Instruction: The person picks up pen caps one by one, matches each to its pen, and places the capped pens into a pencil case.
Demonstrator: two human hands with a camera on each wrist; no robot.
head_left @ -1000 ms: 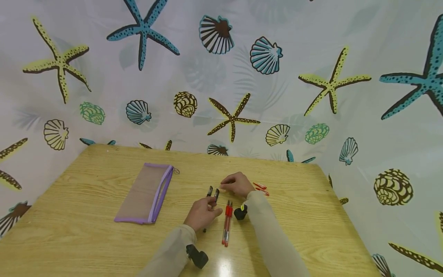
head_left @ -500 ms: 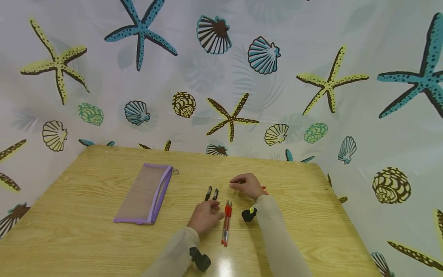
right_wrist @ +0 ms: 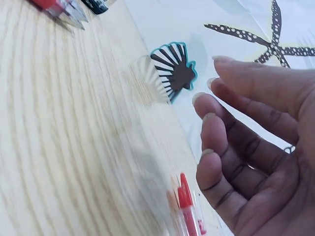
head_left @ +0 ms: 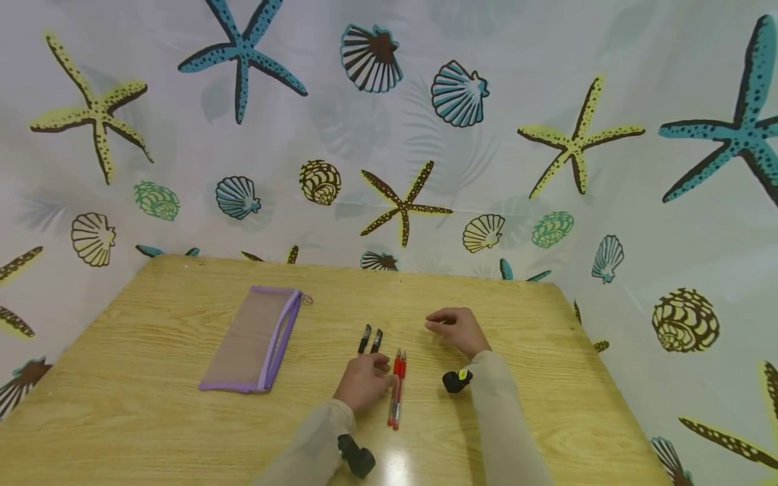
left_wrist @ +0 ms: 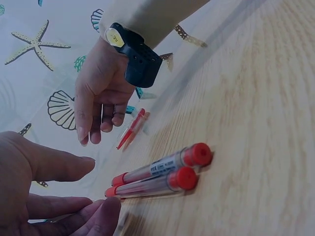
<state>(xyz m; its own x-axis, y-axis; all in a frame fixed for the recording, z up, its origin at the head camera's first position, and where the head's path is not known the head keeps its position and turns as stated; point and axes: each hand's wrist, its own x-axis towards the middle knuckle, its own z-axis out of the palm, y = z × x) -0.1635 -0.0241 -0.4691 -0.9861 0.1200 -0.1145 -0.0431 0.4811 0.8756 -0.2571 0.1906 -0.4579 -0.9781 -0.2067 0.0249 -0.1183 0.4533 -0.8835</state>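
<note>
My left hand is over the lower part of two pens with black ends, which it partly hides. Its thumb and fingers are apart in the left wrist view, with nothing visible between them. Just right of it, two red pens lie side by side, their bare tips pointing away. My right hand hovers over the table to the right, fingers loosely bent and holding nothing. Two clear pen caps with red clips lie below it in the right wrist view; in the head view this hand hides them.
A mesh zip pouch with purple edging lies flat on the left of the wooden table. A white curtain with starfish and shell prints stands behind the table and along its sides.
My right hand has moved right, away from the black-ended pens and over the caps, which it now covers in the head view. My left hand has shifted slightly right toward the red pens.
</note>
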